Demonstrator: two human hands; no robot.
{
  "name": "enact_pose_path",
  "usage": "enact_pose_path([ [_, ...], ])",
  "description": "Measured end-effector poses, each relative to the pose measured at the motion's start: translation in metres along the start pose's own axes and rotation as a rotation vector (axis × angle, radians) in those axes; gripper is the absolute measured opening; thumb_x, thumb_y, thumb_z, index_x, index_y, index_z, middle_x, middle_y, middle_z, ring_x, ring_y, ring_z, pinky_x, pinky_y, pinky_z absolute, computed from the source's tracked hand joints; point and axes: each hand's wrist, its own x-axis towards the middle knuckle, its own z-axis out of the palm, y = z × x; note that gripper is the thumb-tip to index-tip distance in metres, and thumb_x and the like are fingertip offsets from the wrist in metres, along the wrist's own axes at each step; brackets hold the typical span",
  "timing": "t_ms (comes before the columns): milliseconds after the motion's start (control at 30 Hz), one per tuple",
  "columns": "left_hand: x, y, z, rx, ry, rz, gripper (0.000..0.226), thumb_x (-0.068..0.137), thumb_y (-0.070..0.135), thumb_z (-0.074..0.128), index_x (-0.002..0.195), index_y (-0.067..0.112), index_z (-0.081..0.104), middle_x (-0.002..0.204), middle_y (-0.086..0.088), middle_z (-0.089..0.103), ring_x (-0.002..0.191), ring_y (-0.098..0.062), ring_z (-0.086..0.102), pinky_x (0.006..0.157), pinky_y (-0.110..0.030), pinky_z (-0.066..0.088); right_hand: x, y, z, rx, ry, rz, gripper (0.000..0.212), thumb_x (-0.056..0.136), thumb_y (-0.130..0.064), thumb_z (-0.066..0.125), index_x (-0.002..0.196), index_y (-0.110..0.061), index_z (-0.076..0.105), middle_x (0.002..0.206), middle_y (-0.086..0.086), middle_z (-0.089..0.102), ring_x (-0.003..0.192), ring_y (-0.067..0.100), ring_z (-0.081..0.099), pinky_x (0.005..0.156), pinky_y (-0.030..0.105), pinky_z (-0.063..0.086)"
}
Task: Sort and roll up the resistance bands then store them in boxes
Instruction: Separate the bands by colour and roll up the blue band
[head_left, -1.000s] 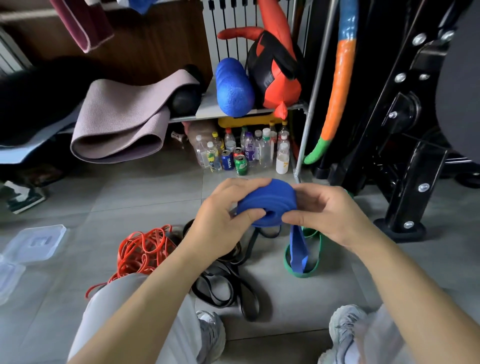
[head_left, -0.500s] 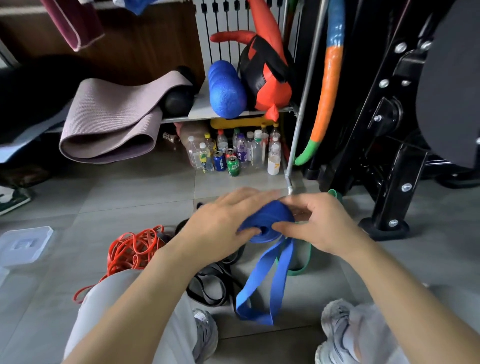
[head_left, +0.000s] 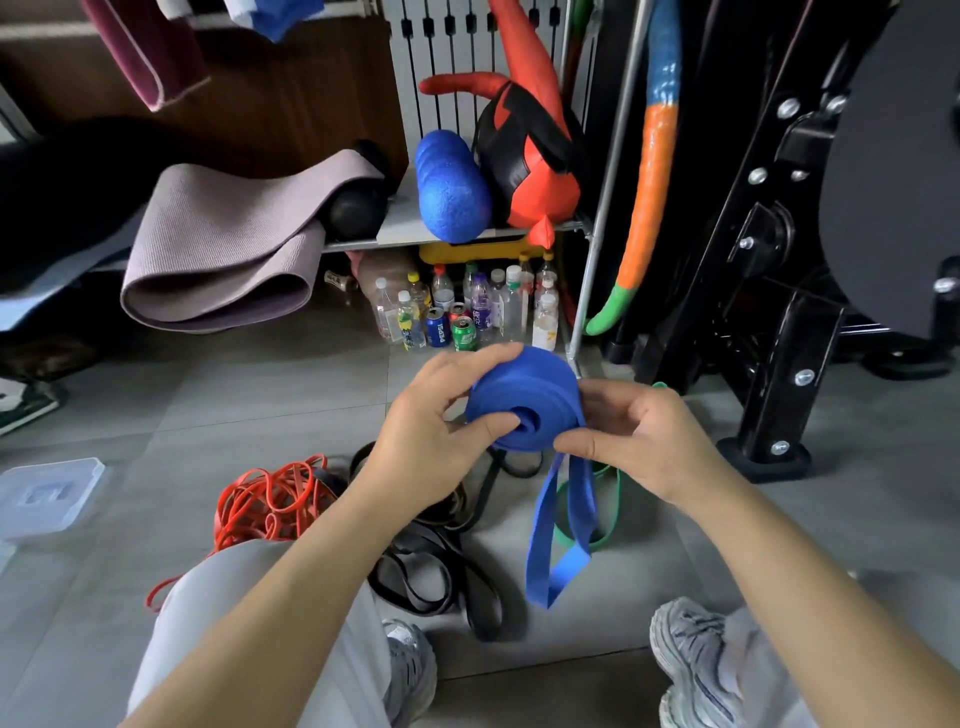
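I grip the blue roll (head_left: 524, 402) with both hands, left (head_left: 431, 436) thumb at its core, right (head_left: 644, 441) pinching the edge. It looks soft and springy; I judge it unwinds unless squeezed across the coil, tail (head_left: 558, 530) dangling.

Light grey trousers (head_left: 249, 597), grey-white sneakers (head_left: 685, 647)

1. Left hand (head_left: 431, 441) and right hand (head_left: 644, 441) grip a rolled blue band (head_left: 524, 405) between them, thumbs at its core.
2. The band's unrolled tail hangs towards the floor.
3. Orange bands (head_left: 270, 506), black bands (head_left: 436, 566) and a green band (head_left: 610, 499) lie on the tiles.
4. A clear box lid (head_left: 49, 496) lies at far left.
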Motion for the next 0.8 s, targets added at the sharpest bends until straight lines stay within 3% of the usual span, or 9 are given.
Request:
enact_pose_path([
  [167,-0.002,-0.002,0.010,-0.081,-0.066,-0.104,0.059,0.076,0.010,0.070,0.103,0.057,0.047,0.109,0.025,0.054,0.101,-0.012,0.060,0.080,-0.031,0.054,0.001,0.005,-0.002,0.047,0.029,0.004,0.042,0.059,-0.015,0.076,0.099,-0.021,0.066,0.092,-0.004,0.075,0.090,0.015,0.070,0.081,0.025,0.055],
  [233,-0.003,-0.004,0.008,0.084,-0.113,-0.115,0.055,0.078,0.011,0.072,0.101,0.051,0.042,0.110,0.027,0.048,0.109,-0.009,0.054,0.083,-0.029,0.053,0.000,0.010,-0.003,-0.062,0.024,0.025,0.044,0.062,-0.008,0.080,0.104,-0.017,0.067,0.092,-0.008,0.074,0.089,0.012,0.070,0.081,0.024,0.054],
  [300,-0.004,-0.008,0.005,0.392,-0.151,0.025,0.049,0.077,0.020,0.072,0.109,0.042,0.041,0.117,0.021,0.043,0.116,-0.010,0.048,0.089,-0.030,0.049,0.000,0.014,-0.003,-0.202,0.010,0.041,0.041,0.066,-0.005,0.082,0.103,-0.019,0.069,0.088,-0.013,0.073,0.086,0.007,0.070,0.079,0.023,0.054],
  [400,-0.008,-0.019,0.011,0.710,-0.304,0.261,0.057,0.081,0.031,0.057,0.133,0.039,0.035,0.127,0.007,0.045,0.114,-0.019,0.049,0.089,-0.033,0.049,0.000,0.019,0.002,-0.385,-0.014,0.057,0.027,0.063,-0.036,0.080,0.088,-0.032,0.069,0.084,0.002,0.073,0.084,0.027,0.068,0.080,0.048,0.054],
  [467,-0.010,-0.024,0.016,0.781,-0.337,0.273,0.057,0.082,0.033,0.050,0.136,0.041,0.034,0.123,-0.001,0.050,0.107,-0.025,0.054,0.082,-0.035,0.052,-0.002,0.019,0.005,-0.401,-0.046,0.072,0.040,0.057,-0.051,0.072,0.094,-0.034,0.067,0.083,0.005,0.072,0.083,0.032,0.067,0.077,0.053,0.053],
  [567,-0.011,-0.026,0.016,0.654,-0.295,0.187,0.059,0.081,0.027,0.055,0.133,0.047,0.036,0.119,-0.001,0.052,0.104,-0.024,0.055,0.082,-0.034,0.051,-0.002,0.014,0.004,-0.400,-0.052,0.065,0.040,0.059,-0.050,0.075,0.095,-0.034,0.068,0.086,0.004,0.072,0.085,0.031,0.067,0.080,0.052,0.052],
  [633,-0.011,-0.023,0.017,0.560,-0.247,0.142,0.060,0.080,0.025,0.057,0.132,0.047,0.037,0.116,0.005,0.051,0.103,-0.016,0.052,0.084,-0.027,0.047,-0.003,0.011,-0.001,-0.333,-0.050,0.071,0.032,0.065,-0.036,0.082,0.094,-0.035,0.069,0.091,-0.001,0.073,0.090,0.023,0.067,0.086,0.048,0.052],
  [733,-0.010,-0.016,0.020,0.391,-0.143,0.071,0.060,0.077,0.021,0.061,0.126,0.053,0.047,0.108,0.019,0.048,0.099,-0.002,0.050,0.085,-0.011,0.040,-0.005,0.009,-0.008,-0.292,-0.048,0.087,0.043,0.066,-0.024,0.082,0.100,-0.042,0.062,0.101,-0.012,0.072,0.099,0.007,0.066,0.093,0.038,0.051],
  [800,-0.009,-0.014,0.020,0.257,-0.069,0.009,0.061,0.078,0.014,0.067,0.119,0.055,0.050,0.106,0.023,0.048,0.098,0.004,0.050,0.085,-0.008,0.038,-0.006,0.010,-0.011,-0.263,-0.031,0.088,0.046,0.066,-0.018,0.083,0.101,-0.040,0.061,0.101,-0.011,0.072,0.097,0.007,0.067,0.092,0.036,0.052],
])
